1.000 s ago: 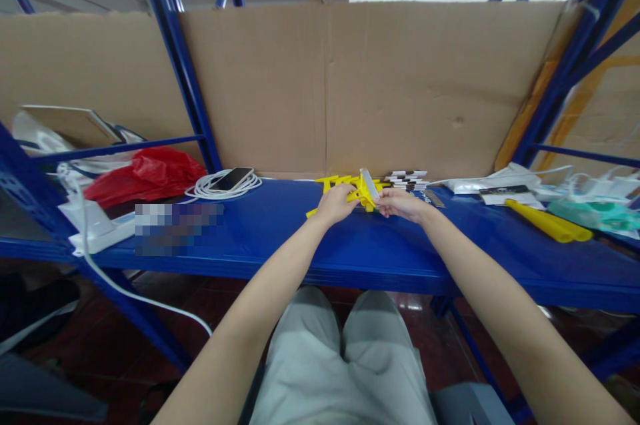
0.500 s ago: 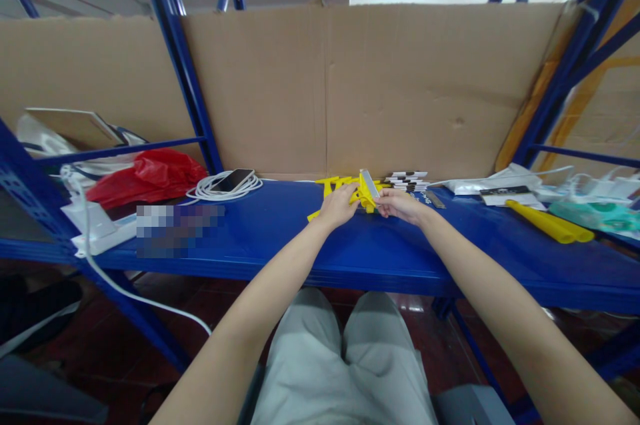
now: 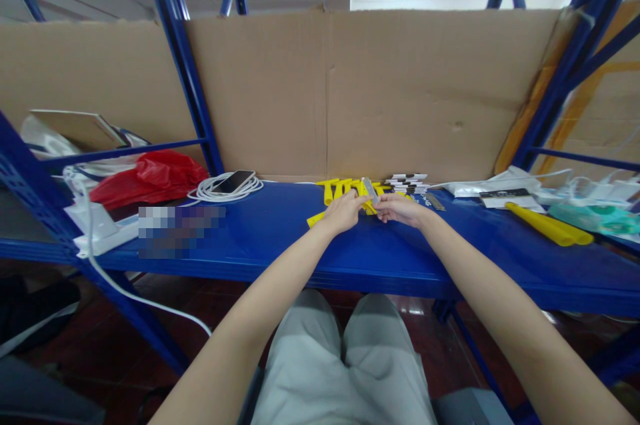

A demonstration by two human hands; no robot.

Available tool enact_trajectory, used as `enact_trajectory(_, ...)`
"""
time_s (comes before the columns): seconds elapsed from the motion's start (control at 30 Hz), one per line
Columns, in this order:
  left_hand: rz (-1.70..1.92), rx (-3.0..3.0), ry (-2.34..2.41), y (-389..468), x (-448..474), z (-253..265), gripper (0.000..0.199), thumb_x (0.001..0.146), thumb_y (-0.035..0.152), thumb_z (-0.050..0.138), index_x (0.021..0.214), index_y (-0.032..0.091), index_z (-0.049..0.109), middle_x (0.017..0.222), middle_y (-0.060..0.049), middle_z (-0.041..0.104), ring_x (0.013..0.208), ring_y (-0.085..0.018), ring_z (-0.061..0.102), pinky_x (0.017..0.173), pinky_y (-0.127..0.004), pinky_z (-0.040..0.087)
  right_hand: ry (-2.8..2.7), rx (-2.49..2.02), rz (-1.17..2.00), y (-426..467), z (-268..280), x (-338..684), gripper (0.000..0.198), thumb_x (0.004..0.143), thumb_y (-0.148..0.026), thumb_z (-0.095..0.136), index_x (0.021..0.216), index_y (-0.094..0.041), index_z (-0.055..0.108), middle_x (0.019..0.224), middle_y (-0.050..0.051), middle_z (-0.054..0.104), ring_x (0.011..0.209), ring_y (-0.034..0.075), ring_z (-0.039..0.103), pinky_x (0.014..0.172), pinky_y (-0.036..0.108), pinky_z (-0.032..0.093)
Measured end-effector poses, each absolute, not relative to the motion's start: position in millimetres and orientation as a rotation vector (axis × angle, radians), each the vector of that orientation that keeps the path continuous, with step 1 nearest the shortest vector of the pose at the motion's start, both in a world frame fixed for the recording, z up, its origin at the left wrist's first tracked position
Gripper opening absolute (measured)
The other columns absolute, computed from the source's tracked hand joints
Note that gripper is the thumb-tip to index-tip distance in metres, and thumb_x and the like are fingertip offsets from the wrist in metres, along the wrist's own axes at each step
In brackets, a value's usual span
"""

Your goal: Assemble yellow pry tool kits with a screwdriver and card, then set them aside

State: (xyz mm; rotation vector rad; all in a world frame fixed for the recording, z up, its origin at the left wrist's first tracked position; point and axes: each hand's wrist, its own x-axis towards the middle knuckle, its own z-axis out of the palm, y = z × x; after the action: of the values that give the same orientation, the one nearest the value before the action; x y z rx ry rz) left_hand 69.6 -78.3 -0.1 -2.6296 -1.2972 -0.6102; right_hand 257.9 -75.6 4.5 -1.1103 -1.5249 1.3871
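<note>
Over the middle of the blue shelf, my two hands meet at a small yellow piece with a light grey, flat rectangular face. My left hand is closed around yellow material, and a yellow tube sticks out at its left; whether it joins the grey-faced piece is hidden. My right hand pinches the lower right edge of the grey-faced piece between thumb and fingers. Just behind my left hand lie several yellow tubes, partly covered by it.
Black-and-white packets lie stacked behind my right hand, near a metal strip. Two long yellow tubes rest at right. To the left are a phone on a coiled white cable, a red bag and a cardboard back wall.
The grey-faced piece has tipped and sunk slightly between my hands, showing less yellow. My left hand has shifted a little lower, uncovering more of the yellow tubes behind.
</note>
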Motion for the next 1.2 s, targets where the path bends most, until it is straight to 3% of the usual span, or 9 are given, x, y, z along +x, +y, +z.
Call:
enact_trajectory(0.23,-0.563,-2.665,-1.230,-85.3,73.2,1.9,0.049,0.095,0.020,0.041,0.140,0.035,0.050,0.114,-0.008,0.058,0.103,-0.023,0.059,0.085,-0.034,0.047,-1.372,-1.102,1.386,-76.2,10.5,258.0,0.018,0.071,-0.001,0.054,0.077,-0.018,0.057,0.061,-0.002,0.062,0.055,0.011,0.057,0.055,0.022,0.046)
enact_trajectory(0.4,-0.601,-2.687,-1.196,-88.1,74.0,3.2,0.047,0.095,0.020,0.042,0.139,0.034,0.052,0.114,-0.007,0.058,0.103,-0.022,0.060,0.086,-0.033,0.047,-1.262,-1.072,1.335,-72.0,9.6,254.2,0.015,0.079,-0.004,0.050,0.078,-0.018,0.057,0.064,0.000,0.065,0.056,0.012,0.060,0.059,0.024,0.048)
enact_trajectory(0.53,-0.628,-2.708,-1.157,-88.8,75.7,1.9,0.046,0.096,0.019,0.040,0.138,0.034,0.053,0.113,-0.007,0.058,0.102,-0.021,0.060,0.087,-0.032,0.047,-1.261,-1.066,1.266,-69.1,7.2,253.2,0.012,0.084,-0.010,0.053,0.078,-0.017,0.058,0.067,0.001,0.067,0.058,0.012,0.061,0.061,0.023,0.049)
enact_trajectory(0.73,-0.593,-2.700,-1.126,-88.8,77.3,-0.4,0.047,0.096,0.018,0.039,0.139,0.032,0.051,0.113,-0.008,0.058,0.102,-0.021,0.059,0.089,-0.033,0.047,-1.281,-1.148,1.178,-67.6,6.3,254.8,0.018,0.082,-0.010,0.057,0.066,-0.017,0.055,0.055,-0.002,0.059,0.048,0.009,0.054,0.052,0.020,0.044)
enact_trajectory(0.97,-0.576,-2.700,-1.119,-90.1,78.4,-0.6,0.047,0.096,0.020,0.039,0.141,0.031,0.049,0.114,-0.008,0.059,0.101,-0.021,0.060,0.088,-0.033,0.047,-1.308,-1.140,1.136,-64.8,3.0,255.2,0.017,0.079,-0.014,0.065,0.064,-0.017,0.055,0.055,-0.002,0.059,0.048,0.009,0.053,0.053,0.021,0.045)
enact_trajectory(1.1,-0.612,-2.703,-1.141,-86.5,77.2,-0.8,0.048,0.096,0.018,0.039,0.141,0.030,0.050,0.113,-0.008,0.059,0.102,-0.021,0.060,0.089,-0.033,0.047,-1.288,-1.159,1.168,-69.8,8.7,255.8,0.012,0.084,-0.016,0.059,0.073,-0.016,0.058,0.059,0.000,0.062,0.048,0.010,0.055,0.052,0.021,0.046)
enact_trajectory(1.2,-0.651,-2.699,-1.178,-80.6,73.4,-0.4,0.047,0.096,0.018,0.039,0.139,0.029,0.052,0.113,-0.008,0.060,0.105,-0.021,0.059,0.091,-0.033,0.047,-1.297,-1.281,0.971,-70.5,14.9,265.5,0.011,0.088,-0.018,0.053,0.081,-0.016,0.060,0.063,0.002,0.064,0.047,0.010,0.053,0.051,0.022,0.046)
